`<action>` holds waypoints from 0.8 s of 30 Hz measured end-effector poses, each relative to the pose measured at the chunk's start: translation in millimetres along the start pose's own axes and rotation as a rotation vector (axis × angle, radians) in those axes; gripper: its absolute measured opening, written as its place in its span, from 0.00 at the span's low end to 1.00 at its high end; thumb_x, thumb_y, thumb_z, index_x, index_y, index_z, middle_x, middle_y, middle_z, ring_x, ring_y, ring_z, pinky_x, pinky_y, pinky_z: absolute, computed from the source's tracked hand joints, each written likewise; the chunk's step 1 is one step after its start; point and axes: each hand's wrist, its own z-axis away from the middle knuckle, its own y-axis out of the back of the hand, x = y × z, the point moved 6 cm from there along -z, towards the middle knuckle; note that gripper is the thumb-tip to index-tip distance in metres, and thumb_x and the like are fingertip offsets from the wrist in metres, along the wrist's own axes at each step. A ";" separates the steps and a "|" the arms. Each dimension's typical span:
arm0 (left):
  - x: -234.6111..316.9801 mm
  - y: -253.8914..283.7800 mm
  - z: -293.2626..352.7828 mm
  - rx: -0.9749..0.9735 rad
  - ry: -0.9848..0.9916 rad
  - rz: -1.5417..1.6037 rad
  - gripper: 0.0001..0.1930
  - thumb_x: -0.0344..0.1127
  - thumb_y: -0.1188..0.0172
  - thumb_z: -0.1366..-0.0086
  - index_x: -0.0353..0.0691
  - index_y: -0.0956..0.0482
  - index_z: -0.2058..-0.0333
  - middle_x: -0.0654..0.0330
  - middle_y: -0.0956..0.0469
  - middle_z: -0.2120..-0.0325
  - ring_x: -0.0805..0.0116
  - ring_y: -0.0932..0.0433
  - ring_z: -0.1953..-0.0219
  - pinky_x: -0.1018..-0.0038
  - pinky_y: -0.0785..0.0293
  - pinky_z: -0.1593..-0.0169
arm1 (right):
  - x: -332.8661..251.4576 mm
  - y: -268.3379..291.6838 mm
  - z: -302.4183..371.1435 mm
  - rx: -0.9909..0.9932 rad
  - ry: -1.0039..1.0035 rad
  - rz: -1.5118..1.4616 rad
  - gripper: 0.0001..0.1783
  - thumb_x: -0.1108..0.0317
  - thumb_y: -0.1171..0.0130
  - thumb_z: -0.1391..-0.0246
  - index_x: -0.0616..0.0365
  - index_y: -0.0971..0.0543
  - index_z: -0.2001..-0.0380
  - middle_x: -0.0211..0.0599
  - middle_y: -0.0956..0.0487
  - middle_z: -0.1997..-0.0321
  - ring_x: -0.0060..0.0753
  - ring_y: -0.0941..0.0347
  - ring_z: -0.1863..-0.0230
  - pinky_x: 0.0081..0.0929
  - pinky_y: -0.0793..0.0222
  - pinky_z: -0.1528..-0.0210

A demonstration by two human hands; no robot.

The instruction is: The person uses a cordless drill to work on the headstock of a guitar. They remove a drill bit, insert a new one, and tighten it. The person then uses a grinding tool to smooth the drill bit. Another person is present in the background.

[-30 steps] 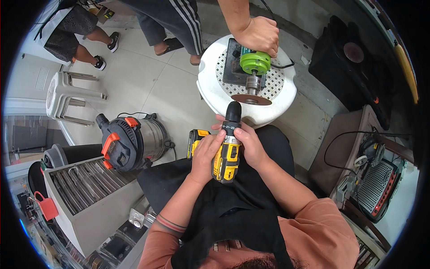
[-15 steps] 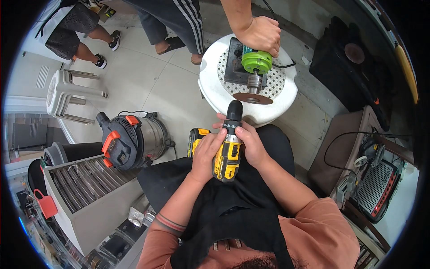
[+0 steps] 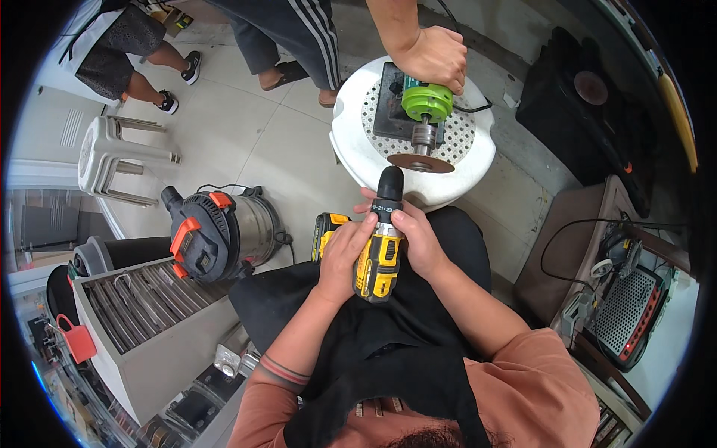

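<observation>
A yellow and black cordless drill (image 3: 379, 261) lies across my lap, its black chuck (image 3: 390, 187) pointing away from me. My left hand (image 3: 345, 252) wraps the drill's left side, by the yellow and black battery (image 3: 326, 233). On the other side, my right hand (image 3: 418, 237) holds the collar and front of the body. Just beyond the chuck is a brown cutting disc (image 3: 420, 163) on the shaft of a green motor tool (image 3: 427, 102). Another person's hand (image 3: 437, 60) grips that tool from above, over a white stool.
The white stool (image 3: 351, 149) carries a dark flat block (image 3: 390, 101) under the green tool. To the left stand a shop vacuum (image 3: 224, 231), a stack of stools (image 3: 112, 157) and a bin of metal strips (image 3: 160, 299). A brown cabinet (image 3: 556, 261) is on the right. Two people stand beyond.
</observation>
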 end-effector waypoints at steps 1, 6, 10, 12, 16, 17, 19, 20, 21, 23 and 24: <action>0.0 0.0 -0.1 -0.001 0.001 -0.001 0.47 0.24 0.28 0.44 0.45 0.33 0.24 0.52 0.21 0.61 0.48 0.20 0.62 0.57 0.23 0.58 | 0.4 0.1 0.0 0.001 -0.002 -0.005 0.34 0.56 0.54 0.24 0.70 0.33 0.26 0.49 0.20 0.34 0.38 0.24 0.34 0.36 0.34 0.27; 1.6 2.6 -1.2 -0.006 0.004 0.008 0.47 0.24 0.28 0.45 0.45 0.33 0.24 0.52 0.21 0.61 0.48 0.20 0.62 0.58 0.23 0.57 | -0.5 -1.4 0.8 0.003 -0.006 -0.006 0.34 0.56 0.54 0.24 0.70 0.33 0.26 0.49 0.20 0.34 0.38 0.24 0.33 0.36 0.34 0.27; 2.1 3.9 -2.2 -0.001 0.000 0.010 0.48 0.23 0.28 0.45 0.46 0.33 0.24 0.52 0.21 0.61 0.49 0.20 0.62 0.58 0.23 0.57 | -3.1 -2.7 0.9 0.004 -0.004 0.009 0.34 0.56 0.55 0.25 0.70 0.33 0.26 0.48 0.19 0.34 0.38 0.24 0.33 0.36 0.34 0.27; 1.1 3.4 -1.3 -0.006 0.001 0.007 0.48 0.23 0.28 0.45 0.46 0.33 0.24 0.52 0.21 0.60 0.49 0.20 0.62 0.58 0.22 0.57 | -3.3 -2.8 1.0 0.004 -0.003 0.013 0.34 0.57 0.55 0.25 0.70 0.33 0.26 0.48 0.19 0.34 0.39 0.24 0.33 0.36 0.34 0.27; -2.4 1.0 1.4 -0.013 0.001 -0.001 0.48 0.23 0.28 0.45 0.46 0.33 0.24 0.52 0.21 0.60 0.49 0.20 0.61 0.58 0.22 0.57 | -3.4 -2.8 0.9 0.002 0.001 0.017 0.34 0.57 0.55 0.25 0.70 0.33 0.26 0.48 0.19 0.34 0.39 0.24 0.33 0.36 0.34 0.27; -2.8 0.8 1.6 -0.009 -0.001 0.000 0.48 0.23 0.28 0.45 0.46 0.33 0.24 0.52 0.21 0.60 0.49 0.20 0.61 0.58 0.22 0.57 | -3.6 -2.9 1.0 0.002 0.001 0.017 0.34 0.57 0.55 0.25 0.70 0.33 0.26 0.48 0.19 0.34 0.39 0.24 0.33 0.36 0.34 0.27; -2.5 1.0 1.2 -0.005 -0.002 0.008 0.48 0.23 0.28 0.45 0.46 0.33 0.24 0.52 0.21 0.60 0.49 0.19 0.61 0.58 0.22 0.57 | -3.4 -2.9 1.0 0.002 -0.001 0.015 0.33 0.57 0.55 0.25 0.70 0.33 0.26 0.48 0.19 0.34 0.38 0.24 0.33 0.36 0.34 0.27; -2.0 1.3 0.7 -0.004 -0.003 0.012 0.48 0.23 0.28 0.45 0.46 0.33 0.24 0.52 0.21 0.60 0.49 0.19 0.61 0.58 0.22 0.57 | -3.3 -2.8 1.1 0.003 -0.001 0.013 0.33 0.57 0.55 0.24 0.70 0.33 0.26 0.48 0.19 0.34 0.38 0.24 0.33 0.36 0.34 0.27; -1.4 1.6 0.3 -0.007 0.000 0.013 0.48 0.23 0.28 0.45 0.46 0.33 0.24 0.51 0.21 0.60 0.49 0.19 0.61 0.58 0.22 0.56 | -3.3 -2.6 1.3 0.004 -0.002 0.012 0.33 0.57 0.55 0.24 0.70 0.33 0.26 0.47 0.19 0.34 0.38 0.24 0.33 0.36 0.34 0.27; -0.2 2.4 -0.4 -0.012 0.004 0.013 0.48 0.23 0.28 0.45 0.46 0.33 0.24 0.51 0.20 0.59 0.48 0.19 0.61 0.58 0.22 0.56 | -3.4 -2.6 1.6 0.006 -0.002 0.010 0.33 0.58 0.55 0.24 0.70 0.33 0.26 0.47 0.19 0.35 0.38 0.24 0.33 0.36 0.34 0.27; -0.1 2.4 -0.5 -0.011 0.002 0.014 0.48 0.23 0.28 0.45 0.46 0.33 0.24 0.51 0.20 0.59 0.48 0.19 0.60 0.58 0.22 0.56 | -3.1 -2.3 1.6 0.005 0.000 0.010 0.33 0.58 0.56 0.24 0.70 0.33 0.26 0.47 0.19 0.35 0.38 0.24 0.33 0.36 0.34 0.27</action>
